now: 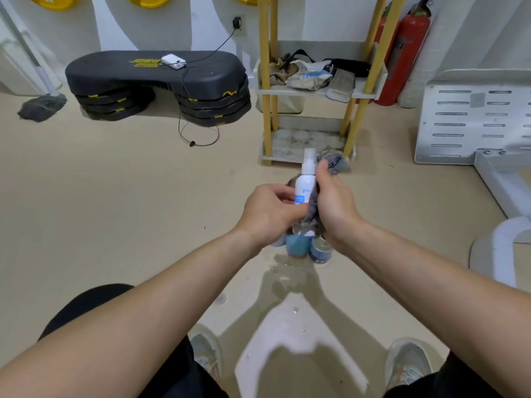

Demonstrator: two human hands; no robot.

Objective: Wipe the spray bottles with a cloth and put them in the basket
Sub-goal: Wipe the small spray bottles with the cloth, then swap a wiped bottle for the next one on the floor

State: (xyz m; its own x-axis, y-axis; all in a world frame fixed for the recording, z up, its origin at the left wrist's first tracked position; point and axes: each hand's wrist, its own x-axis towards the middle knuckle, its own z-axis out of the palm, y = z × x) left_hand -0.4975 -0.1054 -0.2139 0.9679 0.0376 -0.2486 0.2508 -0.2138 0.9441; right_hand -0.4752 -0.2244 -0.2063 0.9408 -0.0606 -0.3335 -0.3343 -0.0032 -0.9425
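Observation:
A white spray bottle (305,182) with a blue label is held upright in front of me, above the floor. My left hand (270,211) grips its lower body. My right hand (333,202) holds a grey cloth (334,162) wrapped against the bottle's right side, with a bunch of cloth sticking out above the fist. Under my hands, more containers stand on the floor: a blue one (297,247) and a grey-blue one (321,251), both partly hidden. No basket is in view.
A yellow-legged shelf rack (268,81) with clutter stands right behind the bottle. Black step platforms (155,84) lie at the back left, a mop (41,106) at far left, a white metal frame (465,119) at right. Water drops spot the beige floor (287,268).

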